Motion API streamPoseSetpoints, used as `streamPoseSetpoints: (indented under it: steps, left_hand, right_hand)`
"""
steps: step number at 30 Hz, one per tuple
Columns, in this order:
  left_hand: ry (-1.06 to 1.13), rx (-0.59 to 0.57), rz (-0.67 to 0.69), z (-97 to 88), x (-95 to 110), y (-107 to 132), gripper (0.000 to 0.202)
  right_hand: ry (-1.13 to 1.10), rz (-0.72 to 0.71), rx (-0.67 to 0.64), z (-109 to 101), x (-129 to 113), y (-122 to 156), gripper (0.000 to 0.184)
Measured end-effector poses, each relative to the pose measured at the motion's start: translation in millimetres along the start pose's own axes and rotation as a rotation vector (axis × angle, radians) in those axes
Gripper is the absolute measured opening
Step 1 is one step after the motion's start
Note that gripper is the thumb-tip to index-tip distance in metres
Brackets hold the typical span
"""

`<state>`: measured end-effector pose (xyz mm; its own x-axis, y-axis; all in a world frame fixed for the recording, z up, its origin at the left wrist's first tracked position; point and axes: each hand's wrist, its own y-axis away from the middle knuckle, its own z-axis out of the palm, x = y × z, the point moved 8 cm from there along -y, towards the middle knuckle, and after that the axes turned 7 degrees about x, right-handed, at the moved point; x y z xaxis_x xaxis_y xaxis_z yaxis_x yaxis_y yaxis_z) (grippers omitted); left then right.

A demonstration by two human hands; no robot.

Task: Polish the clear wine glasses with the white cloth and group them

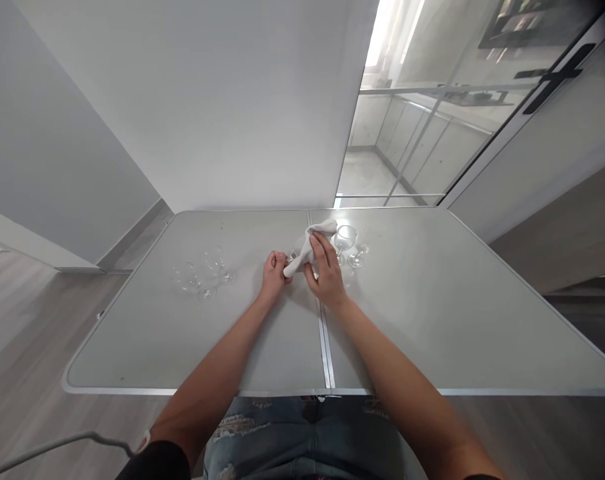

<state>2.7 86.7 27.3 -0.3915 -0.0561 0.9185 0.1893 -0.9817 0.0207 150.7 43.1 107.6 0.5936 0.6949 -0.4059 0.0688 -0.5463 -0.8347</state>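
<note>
Left hand and right hand: both closed at mid-surface.
Left hand grips a clear glass, mostly hidden. Right hand clamps a white cloth against it. Two stemmed glasses stand just right of the cloth. More glasses stand further left on the grey surface.

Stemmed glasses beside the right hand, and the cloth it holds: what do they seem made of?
The stemmed glasses look like clear, glossy glass: the table shows through and rims glint, though clear plastic is possible. The cloth in the right hand looks like soft, matte white fabric: it bunches and folds.
</note>
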Motion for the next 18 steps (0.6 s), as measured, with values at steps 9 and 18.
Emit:
streamPoseSetpoints:
  steps: [9,18]
  left_hand:
    - [-0.116,-0.094,-0.017,5.4,-8,1,0.050]
    - [-0.117,-0.123,-0.017,7.3,-6,5,0.052]
  right_hand:
    - [-0.016,-0.042,-0.027,-9,17,-4,0.042]
    - [-0.265,0.367,0.118,-18,42,0,0.021]
